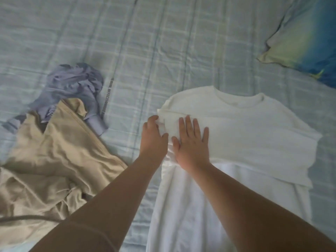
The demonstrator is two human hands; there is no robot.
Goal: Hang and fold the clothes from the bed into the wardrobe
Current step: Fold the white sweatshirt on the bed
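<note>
A white T-shirt (241, 128) lies spread on the bed, collar away from me, its left sleeve folded in over the chest. My left hand (153, 135) grips the folded sleeve's edge with curled fingers at the shirt's left side. Right beside it, my right hand (192, 142) lies flat with fingers spread, pressing on the fold. A crumpled beige garment (54, 157) is heaped at the left of the bed. Behind the beige one lies a bunched lavender garment (76, 84).
The bed is covered by a pale blue checked sheet (145, 42). A pillow (307, 39) in blue and yellow-green sits at the far right corner. The wardrobe is out of view.
</note>
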